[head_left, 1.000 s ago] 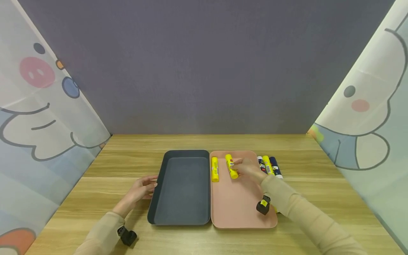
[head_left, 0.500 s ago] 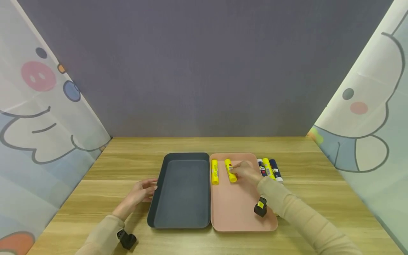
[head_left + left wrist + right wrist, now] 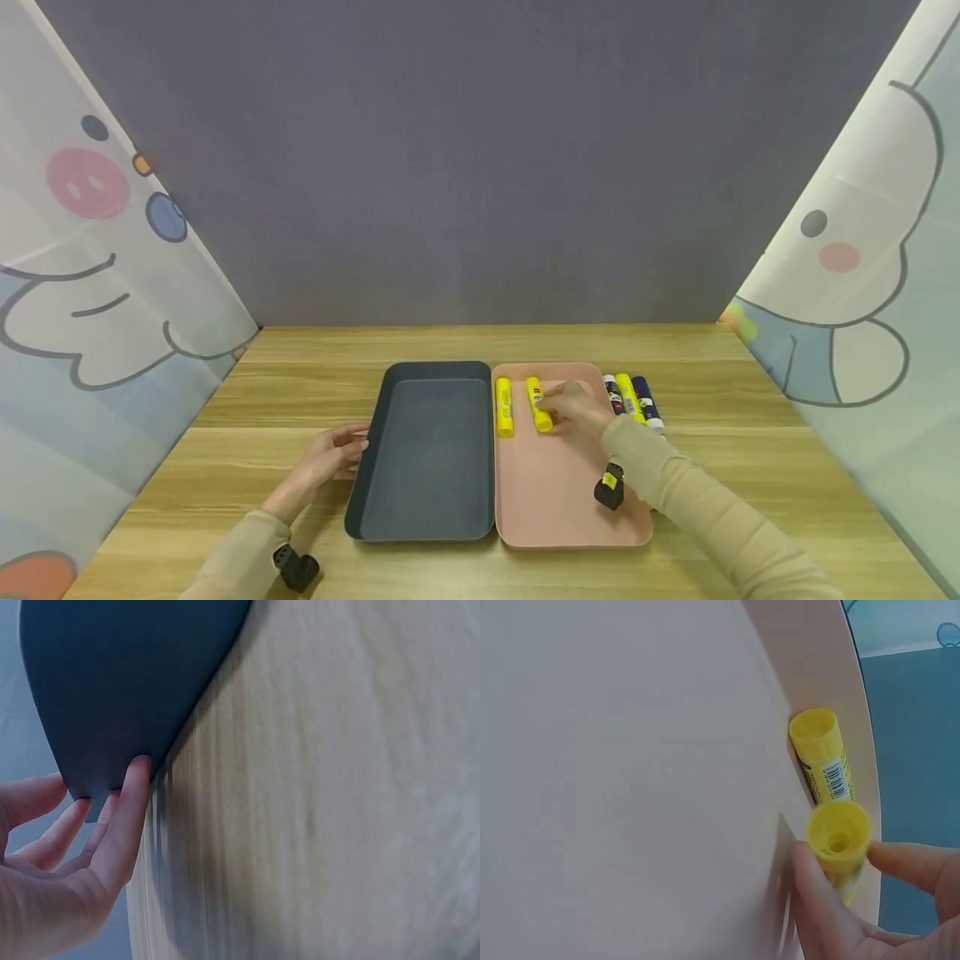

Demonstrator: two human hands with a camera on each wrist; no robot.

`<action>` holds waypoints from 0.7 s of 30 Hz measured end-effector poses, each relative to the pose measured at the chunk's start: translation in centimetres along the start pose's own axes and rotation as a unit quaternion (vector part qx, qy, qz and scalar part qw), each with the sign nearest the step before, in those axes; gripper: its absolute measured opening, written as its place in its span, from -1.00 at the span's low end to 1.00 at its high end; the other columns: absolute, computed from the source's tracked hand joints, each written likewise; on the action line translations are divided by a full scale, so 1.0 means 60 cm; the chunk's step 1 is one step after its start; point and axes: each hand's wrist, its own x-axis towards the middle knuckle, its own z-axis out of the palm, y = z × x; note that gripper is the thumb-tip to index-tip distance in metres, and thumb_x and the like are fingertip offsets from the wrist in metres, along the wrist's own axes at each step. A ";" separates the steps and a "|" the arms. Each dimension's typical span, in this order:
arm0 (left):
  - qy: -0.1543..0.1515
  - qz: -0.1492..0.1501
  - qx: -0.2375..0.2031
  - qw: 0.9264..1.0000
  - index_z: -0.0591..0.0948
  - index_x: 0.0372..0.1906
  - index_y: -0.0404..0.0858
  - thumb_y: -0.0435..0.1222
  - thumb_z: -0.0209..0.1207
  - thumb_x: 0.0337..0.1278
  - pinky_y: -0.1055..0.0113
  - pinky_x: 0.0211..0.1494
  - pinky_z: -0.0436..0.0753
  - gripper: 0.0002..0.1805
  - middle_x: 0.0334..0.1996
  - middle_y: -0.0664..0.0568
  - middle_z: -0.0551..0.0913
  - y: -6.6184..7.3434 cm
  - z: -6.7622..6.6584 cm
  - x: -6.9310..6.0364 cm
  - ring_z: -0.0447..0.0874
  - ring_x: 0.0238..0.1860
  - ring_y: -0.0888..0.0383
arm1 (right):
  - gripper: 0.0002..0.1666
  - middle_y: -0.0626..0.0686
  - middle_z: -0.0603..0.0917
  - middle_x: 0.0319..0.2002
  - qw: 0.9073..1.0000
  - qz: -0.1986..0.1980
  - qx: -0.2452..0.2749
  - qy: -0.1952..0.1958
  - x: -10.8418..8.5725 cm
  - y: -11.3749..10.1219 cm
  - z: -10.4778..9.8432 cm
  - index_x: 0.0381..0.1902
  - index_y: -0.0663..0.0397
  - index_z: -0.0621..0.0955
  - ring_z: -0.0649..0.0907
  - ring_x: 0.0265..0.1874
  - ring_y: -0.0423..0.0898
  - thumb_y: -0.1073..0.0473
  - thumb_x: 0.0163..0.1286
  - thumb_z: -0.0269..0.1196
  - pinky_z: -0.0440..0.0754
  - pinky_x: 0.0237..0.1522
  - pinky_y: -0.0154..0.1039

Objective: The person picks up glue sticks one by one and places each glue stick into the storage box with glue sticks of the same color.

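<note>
My right hand (image 3: pixel 576 406) pinches a yellow glue stick (image 3: pixel 535 402) between thumb and fingers, over the far part of the pink tray (image 3: pixel 562 500). In the right wrist view, this glue stick (image 3: pixel 837 859) shows its hollow round end toward the camera. Along the pink tray's left wall lies a second yellow glue stick (image 3: pixel 504 408). My left hand (image 3: pixel 330 454) is at the left side of the dark grey tray (image 3: pixel 427 467). Seen from the left wrist, its fairly straight fingers (image 3: pixel 127 817) touch the grey tray's outer wall (image 3: pixel 112 697).
Right of the pink tray, several glue sticks lie on the wooden table (image 3: pixel 720 433), among them a yellow one (image 3: pixel 630 397) and a dark blue one (image 3: pixel 647 402); my right sleeve (image 3: pixel 675 475) partly covers that area. A grey panel (image 3: pixel 480 167) stands behind the table.
The right hand and its glue stick have shifted very slightly left relative to the pink tray. The head view has tilted a little. The left hand stays at the grey tray.
</note>
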 end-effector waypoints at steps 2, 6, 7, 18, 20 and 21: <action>0.000 0.001 0.000 1.000 0.26 0.19 -0.46 -0.35 -0.01 0.18 0.13 -0.26 0.57 -0.51 0.01 -0.35 0.41 0.000 -0.001 0.000 0.57 -0.21 0.01 | -0.52 0.20 0.58 -0.33 1.000 0.002 0.027 -0.003 -0.002 -0.001 0.000 0.04 0.44 0.38 0.58 -0.45 -0.07 0.31 0.17 0.16 0.60 -0.34 -0.19; -0.004 0.002 0.000 1.000 0.25 0.20 -0.46 -0.34 0.00 0.18 0.13 -0.25 0.57 -0.50 0.02 -0.36 0.40 0.000 -0.001 0.001 0.57 -0.20 0.00 | -0.51 0.27 0.58 -0.33 0.998 -0.002 0.055 -0.004 -0.009 -0.002 -0.001 0.06 0.45 0.35 0.60 -0.46 -0.01 0.35 0.17 0.13 0.60 -0.33 -0.15; -0.004 0.002 0.001 1.000 0.25 0.20 -0.46 -0.34 0.00 0.18 0.13 -0.24 0.57 -0.50 0.02 -0.36 0.40 -0.001 -0.001 0.001 0.56 -0.19 0.00 | -0.51 0.27 0.58 -0.32 0.999 -0.004 0.050 -0.004 -0.011 -0.002 -0.002 0.06 0.44 0.36 0.60 -0.45 0.00 0.34 0.17 0.13 0.60 -0.33 -0.15; -0.006 0.004 -0.001 1.000 0.24 0.20 -0.46 -0.34 -0.01 0.19 0.12 -0.23 0.57 -0.50 0.02 -0.36 0.40 -0.002 -0.003 0.002 0.57 -0.20 -0.01 | -0.57 0.25 0.59 -0.18 0.997 -0.056 -0.040 -0.020 -0.035 -0.016 -0.020 0.00 0.40 0.45 0.63 -0.35 0.10 0.31 0.16 0.15 0.59 -0.31 -0.11; -0.005 0.003 0.000 1.000 0.25 0.20 -0.46 -0.34 -0.01 0.19 0.12 -0.23 0.57 -0.50 0.01 -0.36 0.40 -0.001 -0.002 0.001 0.57 -0.19 -0.01 | -0.57 0.28 0.58 -0.19 0.997 -0.058 -0.045 -0.023 -0.038 -0.018 -0.023 0.00 0.42 0.45 0.62 -0.36 0.12 0.32 0.16 0.15 0.59 -0.33 -0.10; -0.004 0.003 0.000 1.000 0.25 0.20 -0.46 -0.34 -0.01 0.19 0.12 -0.23 0.57 -0.50 0.01 -0.36 0.40 -0.001 -0.002 0.001 0.56 -0.18 -0.01 | -0.56 0.29 0.59 -0.20 0.997 -0.060 -0.051 -0.024 -0.040 -0.019 -0.025 0.01 0.42 0.44 0.62 -0.36 0.12 0.32 0.16 0.15 0.59 -0.33 -0.09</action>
